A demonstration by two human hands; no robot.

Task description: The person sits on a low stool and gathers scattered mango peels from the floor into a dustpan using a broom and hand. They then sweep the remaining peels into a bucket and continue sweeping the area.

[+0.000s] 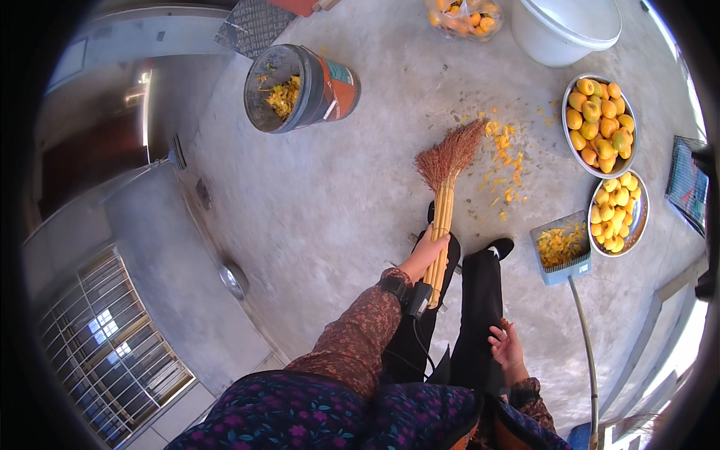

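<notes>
My left hand (426,257) grips the bundled cane handle of a short broom (444,208). The broom's reddish-brown bristles spread upward over the concrete floor, beside scattered orange-yellow peelings (502,149). By my right thigh hangs my right hand (508,347), its fingers loosely bent and apart, with nothing clearly held. A blue-grey dustpan (551,274) with a long handle rests on the floor to the right, with more peelings in it. At the upper left, a dark and orange plastic bucket (315,93) lies tilted toward me, with peelings inside.
A metal basin (568,138) of orange fruits like persimmons stands right, touching a metal colander (638,228) of yellow peeled fruits. Farther off are a white tub (540,42) and a plastic bag of fruits (472,25). A squeegee (177,152) and barred window (112,343) are left.
</notes>
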